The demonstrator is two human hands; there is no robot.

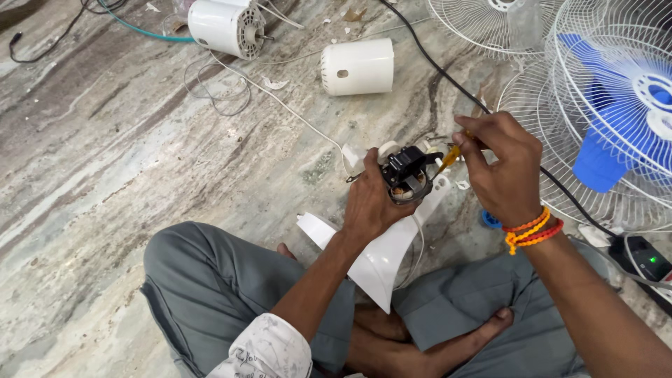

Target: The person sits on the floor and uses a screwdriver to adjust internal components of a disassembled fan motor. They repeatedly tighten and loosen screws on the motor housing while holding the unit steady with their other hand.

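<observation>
I sit cross-legged on a marble floor. My left hand [369,204] grips the top of a white plastic fan neck housing [385,259] that rests across my lap. A small black motor part with copper windings [404,175] sits at its upper end. My right hand [498,166], with orange and red thread bands at the wrist, holds a screwdriver with a yellow-orange handle [451,154]; its tip is at the black part.
A white motor [227,26] and a white cylindrical cover [358,66] lie on the floor ahead. White fan grilles and a blue fan blade [616,119] lie at the right. A black cable [448,73] runs to a power strip [647,264]. Loose white wires trail across the floor.
</observation>
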